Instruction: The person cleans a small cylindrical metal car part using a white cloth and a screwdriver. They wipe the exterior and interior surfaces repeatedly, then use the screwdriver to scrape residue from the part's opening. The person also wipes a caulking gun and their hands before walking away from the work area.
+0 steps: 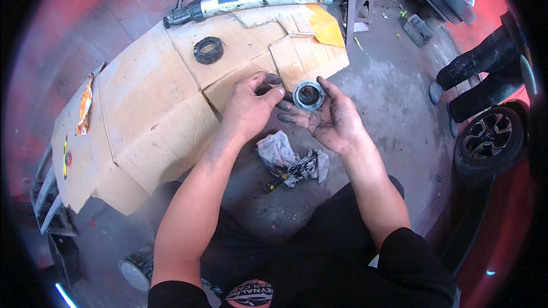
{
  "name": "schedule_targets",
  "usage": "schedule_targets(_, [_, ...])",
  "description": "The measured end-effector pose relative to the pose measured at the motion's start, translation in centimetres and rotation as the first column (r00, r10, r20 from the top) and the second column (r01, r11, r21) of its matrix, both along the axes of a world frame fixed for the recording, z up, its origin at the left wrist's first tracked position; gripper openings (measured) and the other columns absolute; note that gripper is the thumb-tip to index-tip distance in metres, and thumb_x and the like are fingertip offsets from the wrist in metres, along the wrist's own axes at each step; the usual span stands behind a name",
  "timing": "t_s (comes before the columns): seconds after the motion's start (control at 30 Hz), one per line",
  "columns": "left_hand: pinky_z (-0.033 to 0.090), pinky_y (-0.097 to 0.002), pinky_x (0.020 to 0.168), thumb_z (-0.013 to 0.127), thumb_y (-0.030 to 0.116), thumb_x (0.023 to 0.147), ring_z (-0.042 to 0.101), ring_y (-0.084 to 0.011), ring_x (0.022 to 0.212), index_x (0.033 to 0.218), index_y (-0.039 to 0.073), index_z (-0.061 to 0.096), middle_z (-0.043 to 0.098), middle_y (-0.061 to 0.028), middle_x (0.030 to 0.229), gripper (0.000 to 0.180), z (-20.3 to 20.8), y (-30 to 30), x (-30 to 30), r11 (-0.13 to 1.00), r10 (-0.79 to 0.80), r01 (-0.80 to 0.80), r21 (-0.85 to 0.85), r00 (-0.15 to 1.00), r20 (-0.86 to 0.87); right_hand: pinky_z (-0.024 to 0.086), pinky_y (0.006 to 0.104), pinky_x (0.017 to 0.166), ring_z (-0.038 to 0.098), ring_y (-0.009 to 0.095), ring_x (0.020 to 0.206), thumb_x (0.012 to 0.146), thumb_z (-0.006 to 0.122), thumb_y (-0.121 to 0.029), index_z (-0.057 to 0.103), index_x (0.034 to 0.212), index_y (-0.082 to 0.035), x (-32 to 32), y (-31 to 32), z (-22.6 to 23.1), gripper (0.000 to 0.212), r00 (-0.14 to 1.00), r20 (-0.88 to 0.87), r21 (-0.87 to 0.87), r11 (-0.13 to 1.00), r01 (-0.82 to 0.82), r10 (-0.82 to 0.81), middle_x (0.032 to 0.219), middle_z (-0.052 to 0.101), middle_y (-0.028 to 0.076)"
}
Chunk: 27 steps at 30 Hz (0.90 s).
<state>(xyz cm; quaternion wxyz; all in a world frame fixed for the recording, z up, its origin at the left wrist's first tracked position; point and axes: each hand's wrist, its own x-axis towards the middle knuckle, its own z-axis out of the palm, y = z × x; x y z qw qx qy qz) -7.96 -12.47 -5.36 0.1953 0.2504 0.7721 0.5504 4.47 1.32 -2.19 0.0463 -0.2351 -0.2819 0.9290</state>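
Observation:
My right hand [334,117] is palm up with blackened fingers. Held in it is a round, cup-like metal piece [309,96] with a pale, shiny rim and a dark inside. Just to its left, my left hand [254,102] has its thumb and fingers pressed together in a pinch. Whatever those fingers hold, if anything, is too small or hidden to tell. Both hands are above the near right part of a cardboard-covered surface [154,91]. On the cardboard beyond them lies a black notched ring [208,50].
A long silver tube [262,1] with a black end fitting lies along the far edge. Leftward are an orange wrapper [85,105] and a small yellow-and-red item [67,158]. Dirty rags [278,151] sit below my hands. Rightward are a wheel [488,140] and another person's legs [485,60].

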Motion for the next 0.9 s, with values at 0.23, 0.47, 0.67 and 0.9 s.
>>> schedule_targets(0.23, [0.050, -0.0362, 0.090, 0.065, 0.023, 0.088, 0.067, -0.0272, 0.098, 0.107, -0.002, 0.067, 0.070, -0.0163, 0.104, 0.031, -3.7, -0.7, 0.3, 0.957, -0.001, -0.079, -0.278, 0.961, -0.277, 0.051, 0.0524, 0.097, 0.063, 0.038, 0.106, 0.104, 0.036, -0.031, 0.051, 0.114, 0.005, -0.3, 1.0, -0.4, 0.041, 0.993, -0.009, 0.053, 0.991, 0.120, -0.120, 0.109, 0.062, 0.021])
schedule_targets(0.47, [0.054, -0.0447, 0.086, 0.056, 0.019, 0.086, 0.068, -0.0335, 0.098, 0.102, 0.004, 0.067, 0.070, -0.0197, 0.102, 0.024, -12.9, -1.4, 5.5, 0.517, -0.605, 0.265, -0.814, 0.786, -0.128, 0.050, 0.0482, 0.093, 0.066, 0.026, 0.093, 0.097, 0.050, -0.019, 0.059, 0.102, 0.000, 1.1, 6.7, 0.6, 0.022, 0.921, -0.120, 0.296, 0.873, 0.389, -0.369, 0.100, 0.067, 0.013])
schedule_targets(0.67, [0.054, -0.0422, 0.087, 0.054, 0.012, 0.086, 0.067, -0.0320, 0.103, 0.103, 0.007, 0.071, 0.070, -0.0152, 0.108, 0.024, -18.5, -2.6, 5.8, 0.351, -0.624, 0.279, -0.894, 0.782, -0.001, 0.044, 0.0535, 0.106, 0.065, 0.029, 0.106, 0.097, 0.053, -0.021, 0.059, 0.107, -0.002, 2.8, 7.9, 0.8, 0.022, 0.857, -0.070, 0.381, 0.780, 0.496, -0.510, 0.108, 0.067, 0.015])
schedule_targets(0.9, [0.053, -0.0430, 0.090, 0.060, 0.016, 0.086, 0.066, -0.0307, 0.108, 0.108, 0.008, 0.072, 0.069, -0.0135, 0.115, 0.026, -20.2, -1.9, 7.9, 0.096, -0.607, 0.411, -0.907, 0.746, 0.274, 0.049, 0.0417, 0.092, 0.066, 0.022, 0.102, 0.094, 0.062, -0.030, 0.064, 0.104, -0.007, 3.7, 9.2, -1.0, 0.024, 0.869, 0.005, 0.416, 0.791, 0.448, -0.495, 0.100, 0.070, 0.009])
